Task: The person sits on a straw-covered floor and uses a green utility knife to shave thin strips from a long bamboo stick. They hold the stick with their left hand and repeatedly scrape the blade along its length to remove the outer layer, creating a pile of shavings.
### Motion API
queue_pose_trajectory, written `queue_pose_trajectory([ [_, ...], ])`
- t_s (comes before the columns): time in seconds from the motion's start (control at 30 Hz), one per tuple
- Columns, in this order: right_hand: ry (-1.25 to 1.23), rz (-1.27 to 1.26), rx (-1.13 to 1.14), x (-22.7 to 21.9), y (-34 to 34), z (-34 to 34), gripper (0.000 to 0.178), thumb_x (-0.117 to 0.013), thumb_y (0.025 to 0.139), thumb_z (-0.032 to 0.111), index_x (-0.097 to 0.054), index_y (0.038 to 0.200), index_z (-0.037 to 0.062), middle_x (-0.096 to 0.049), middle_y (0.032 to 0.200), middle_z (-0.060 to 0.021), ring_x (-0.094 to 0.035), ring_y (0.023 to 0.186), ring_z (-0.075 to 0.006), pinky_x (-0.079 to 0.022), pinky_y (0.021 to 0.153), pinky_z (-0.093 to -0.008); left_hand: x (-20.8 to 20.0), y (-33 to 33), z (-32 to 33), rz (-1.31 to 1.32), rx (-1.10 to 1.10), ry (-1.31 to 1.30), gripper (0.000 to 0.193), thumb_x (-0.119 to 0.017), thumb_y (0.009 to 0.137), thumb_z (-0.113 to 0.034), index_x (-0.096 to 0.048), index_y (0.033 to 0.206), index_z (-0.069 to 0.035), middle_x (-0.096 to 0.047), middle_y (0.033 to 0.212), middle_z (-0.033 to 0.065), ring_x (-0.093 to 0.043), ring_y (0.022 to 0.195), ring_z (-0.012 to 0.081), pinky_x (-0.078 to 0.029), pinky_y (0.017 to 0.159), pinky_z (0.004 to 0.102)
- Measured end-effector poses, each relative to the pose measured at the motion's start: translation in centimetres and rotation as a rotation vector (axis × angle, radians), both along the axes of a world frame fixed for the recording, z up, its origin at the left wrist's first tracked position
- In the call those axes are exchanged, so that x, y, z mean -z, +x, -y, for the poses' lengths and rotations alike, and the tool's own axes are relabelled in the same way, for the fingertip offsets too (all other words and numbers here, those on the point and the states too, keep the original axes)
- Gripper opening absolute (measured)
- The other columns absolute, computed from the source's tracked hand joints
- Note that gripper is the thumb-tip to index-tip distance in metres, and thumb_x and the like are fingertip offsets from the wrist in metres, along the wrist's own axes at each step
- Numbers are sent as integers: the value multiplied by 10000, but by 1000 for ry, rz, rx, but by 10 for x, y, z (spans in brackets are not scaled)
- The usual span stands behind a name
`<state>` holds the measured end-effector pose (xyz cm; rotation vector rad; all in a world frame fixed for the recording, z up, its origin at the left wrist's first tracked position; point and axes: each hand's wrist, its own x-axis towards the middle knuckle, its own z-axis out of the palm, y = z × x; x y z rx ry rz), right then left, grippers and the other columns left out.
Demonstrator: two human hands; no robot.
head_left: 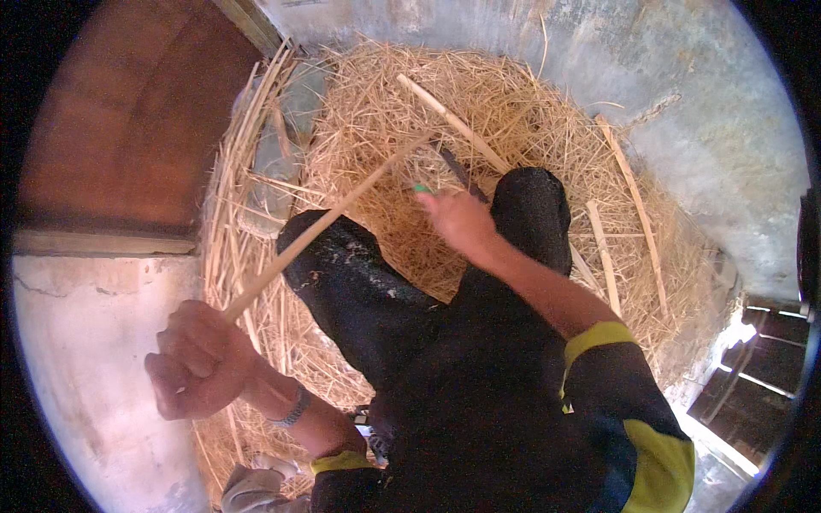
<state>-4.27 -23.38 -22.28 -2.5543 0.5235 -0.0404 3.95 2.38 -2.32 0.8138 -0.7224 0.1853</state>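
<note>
Straw and thin shavings (530, 103) lie in a thick heap over the floor, banked against a stained grey wall (710, 111) at the far side and on the right. On the left stand a dark brown panel (128, 111) and, nearer, a pale wall (103, 350) with cracked patches. At the lower right, light comes through gaps between dark boards (757, 368).

The person sits or squats over the heap, dark trousers (342, 256) bent at the knees and set apart. Their left hand (201, 359), with a watch (295, 406) on the wrist, is closed in a fist around the near end of a long, pale stick (332, 217). This stick slants up and to the right, crossing over the left knee, and its far end is above the straw between the knees; whether it touches the knee cannot be told.

The right hand (460, 221) is between the knees with its fingers curled, closed on a green piece (421, 188) that shows only beside the thumb. Just beyond it is a dark blade (460, 171); whether the two are joined is unclear.

Another pale stick (449, 118) lies on the straw ahead, its lower end by the right knee. Long strips (244, 154) run along the left edge, and a slat (633, 205) lies near the right wall.
</note>
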Motion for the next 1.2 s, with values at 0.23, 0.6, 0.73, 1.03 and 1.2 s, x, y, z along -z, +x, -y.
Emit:
queue_pose_trajectory([
  [0.23, 204, 247, -105, -44, 9, -64, 455, -371, 925, 344, -558, 831, -61, -535, 545, -229, -576, 550, -400, -474, 515, -461, -9, 4, 6, 45, 138, -15, 379, -387, 815, -257, -187, 498, -200, -181, 377, -57, -175, 355, 75, -184, 426, 236],
  [0.6, 194, 192, -154, -34, 13, -52, 444, -371, 928, 345, -559, 788, -33, -561, 612, -227, -577, 584, -390, -462, 581, -485, -10, -2, 6, -161, -105, -26, 391, -401, 808, -240, -159, 503, -200, -135, 413, -56, -108, 392, 80, -142, 434, 261],
  [0.73, 192, -14, 56, 12, 21, -4, 491, -334, 933, 372, -568, 806, -41, -559, 595, -227, -586, 591, -375, -469, 581, -480, -5, 1, 5, -170, -86, -30, 372, -390, 792, -216, -154, 506, -198, -128, 414, -54, -102, 391, 83, -141, 434, 260],
  [1.03, 171, 85, -2, -23, 20, -19, 533, -335, 923, 431, -574, 834, -38, -554, 595, -246, -576, 596, -421, -471, 572, -490, -3, 3, -5, 160, 137, 126, 312, -450, 767, -294, -352, 481, -215, -334, 432, -55, -294, 394, 91, -234, 458, 253],
  [1.2, 208, 107, -54, -44, 17, -32, 540, -341, 917, 443, -578, 796, -26, -543, 543, -233, -584, 567, -404, -478, 549, -483, 8, 2, -19, 160, 245, 117, 249, -471, 738, -282, -385, 524, -190, -396, 557, -30, -377, 499, 118, -268, 524, 291],
])
